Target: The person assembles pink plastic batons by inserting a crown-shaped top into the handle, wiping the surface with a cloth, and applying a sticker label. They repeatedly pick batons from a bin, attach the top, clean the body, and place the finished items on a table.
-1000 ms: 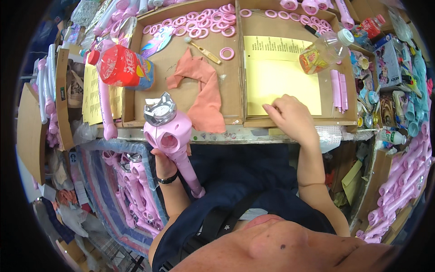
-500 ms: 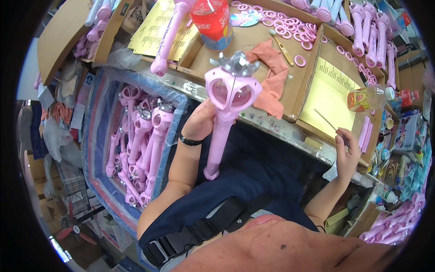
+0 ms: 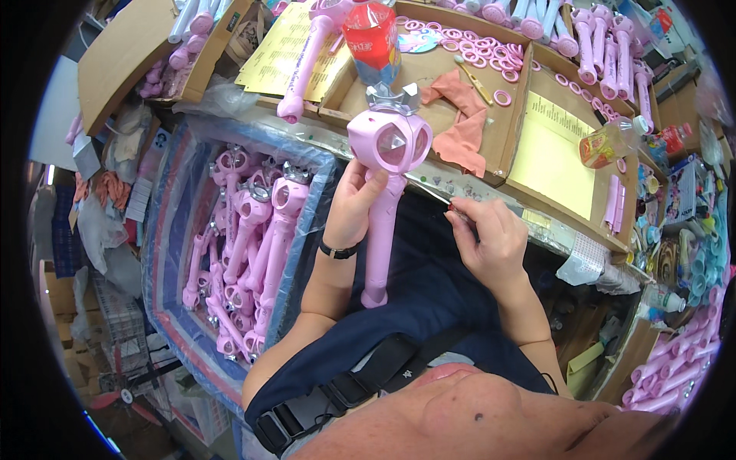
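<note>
In my left hand (image 3: 354,205) is a pink toy wand (image 3: 379,230), gripped just under its head. It stands upright, with a silver crown on top and clear oval windows in the head. My right hand (image 3: 491,236) has its fingers pinched on a thin stick-like tool (image 3: 429,192). The tool's far end points at the wand's neck; whether it touches cannot be told. Another pink wand (image 3: 303,69) lies at the bench's left, next to a red-labelled bottle (image 3: 372,42).
Left of me, a plastic-lined bin (image 3: 165,222) holds several crowned wands. On the bench are cardboard trays (image 3: 512,146), pink rings (image 3: 491,54), an orange cloth (image 3: 460,126), yellow sheets (image 3: 556,157) and a bottle lying over (image 3: 609,144). More pink parts (image 3: 675,360) lie at lower right.
My right hand has moved left from the yellow sheet with the tool, close to the wand. The wand's head has turned in my left hand.
</note>
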`<state>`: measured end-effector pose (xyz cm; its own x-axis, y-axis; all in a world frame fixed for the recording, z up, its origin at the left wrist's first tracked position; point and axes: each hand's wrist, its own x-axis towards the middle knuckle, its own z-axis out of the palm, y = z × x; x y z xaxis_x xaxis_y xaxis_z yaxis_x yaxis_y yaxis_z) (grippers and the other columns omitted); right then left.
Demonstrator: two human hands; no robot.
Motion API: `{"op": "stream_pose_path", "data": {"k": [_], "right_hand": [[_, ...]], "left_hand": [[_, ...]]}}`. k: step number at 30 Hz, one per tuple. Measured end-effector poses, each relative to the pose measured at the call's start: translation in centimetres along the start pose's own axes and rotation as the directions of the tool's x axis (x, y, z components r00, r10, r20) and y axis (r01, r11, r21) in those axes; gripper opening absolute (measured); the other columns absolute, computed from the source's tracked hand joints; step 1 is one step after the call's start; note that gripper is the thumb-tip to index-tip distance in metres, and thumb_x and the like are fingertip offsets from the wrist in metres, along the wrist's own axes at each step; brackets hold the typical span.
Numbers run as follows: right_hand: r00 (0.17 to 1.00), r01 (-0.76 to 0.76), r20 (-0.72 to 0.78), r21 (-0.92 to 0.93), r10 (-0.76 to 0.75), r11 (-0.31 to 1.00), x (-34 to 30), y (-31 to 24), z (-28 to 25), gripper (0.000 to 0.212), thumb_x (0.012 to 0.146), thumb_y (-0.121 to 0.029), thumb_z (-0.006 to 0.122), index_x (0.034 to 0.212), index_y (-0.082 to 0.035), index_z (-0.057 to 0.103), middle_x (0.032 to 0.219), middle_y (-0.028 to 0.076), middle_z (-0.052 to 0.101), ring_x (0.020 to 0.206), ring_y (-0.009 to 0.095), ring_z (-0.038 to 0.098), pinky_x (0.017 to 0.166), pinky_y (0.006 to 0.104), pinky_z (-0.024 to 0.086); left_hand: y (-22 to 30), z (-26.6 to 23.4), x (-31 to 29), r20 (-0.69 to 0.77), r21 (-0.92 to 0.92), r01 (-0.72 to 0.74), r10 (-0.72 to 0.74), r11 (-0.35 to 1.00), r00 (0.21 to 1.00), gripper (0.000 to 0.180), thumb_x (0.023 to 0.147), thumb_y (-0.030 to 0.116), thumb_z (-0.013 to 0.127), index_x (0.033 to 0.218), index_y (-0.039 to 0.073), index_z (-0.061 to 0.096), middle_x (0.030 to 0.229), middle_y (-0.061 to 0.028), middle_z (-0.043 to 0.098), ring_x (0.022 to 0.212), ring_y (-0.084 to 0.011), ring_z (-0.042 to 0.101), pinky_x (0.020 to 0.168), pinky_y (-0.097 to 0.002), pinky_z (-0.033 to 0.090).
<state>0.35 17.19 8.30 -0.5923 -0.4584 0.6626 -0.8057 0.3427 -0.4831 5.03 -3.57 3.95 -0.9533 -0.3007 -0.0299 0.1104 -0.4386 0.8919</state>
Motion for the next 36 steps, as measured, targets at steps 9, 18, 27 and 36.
{"op": "stream_pose_path", "data": {"k": [9,18,27,36], "right_hand": [[0.997,-0.068,-0.024,-0.040,0.067,0.997,-1.4,-1.3,-0.8,0.019,0.075,-0.008,0.072,0.092,-0.006,0.063,0.071,0.005,0.058,0.059,0.021,0.059,0.052,0.0307,0.046],[0.650,-0.753,0.465,0.286,0.600,0.593,-4.8,-1.5,-2.0,0.023,0.093,-0.019,0.055,0.102,0.000,0.064,0.088,0.012,0.067,0.079,0.016,0.064,0.074,0.0272,0.048],[0.723,-0.690,0.379,0.352,0.578,0.632,-6.6,-0.3,-2.2,0.019,0.089,-0.016,0.060,0.095,0.001,0.066,0.082,0.011,0.068,0.072,0.015,0.064,0.067,0.0254,0.049],[0.894,-0.446,0.202,0.326,0.399,0.833,-8.3,1.0,-2.2,0.014,0.085,-0.015,0.065,0.091,-0.002,0.066,0.078,0.012,0.066,0.064,0.023,0.063,0.059,0.0288,0.049]], "left_hand": [[0.5,1.9,-1.2,0.083,0.098,-0.081,0.073,0.992,0.994,0.059,0.081,0.004,0.068,0.130,0.000,0.036,0.119,-0.0077,0.051,0.106,-0.0134,0.052,0.090,-0.0281,0.043],[-0.7,2.1,-3.0,0.120,0.412,-0.366,0.348,0.835,0.930,0.079,0.070,0.007,0.080,0.132,-0.001,0.032,0.120,-0.0132,0.051,0.109,-0.0187,0.053,0.092,-0.0304,0.043],[-1.0,3.2,-4.4,0.111,0.567,-0.334,0.332,0.753,0.937,0.078,0.070,0.010,0.081,0.131,-0.003,0.034,0.114,-0.0147,0.054,0.102,-0.0185,0.056,0.087,-0.0301,0.046],[-1.4,4.6,-5.9,0.058,0.563,-0.244,0.257,0.790,0.965,0.070,0.074,0.010,0.078,0.129,-0.003,0.036,0.115,-0.0131,0.053,0.105,-0.0167,0.054,0.090,-0.0292,0.044]]}}
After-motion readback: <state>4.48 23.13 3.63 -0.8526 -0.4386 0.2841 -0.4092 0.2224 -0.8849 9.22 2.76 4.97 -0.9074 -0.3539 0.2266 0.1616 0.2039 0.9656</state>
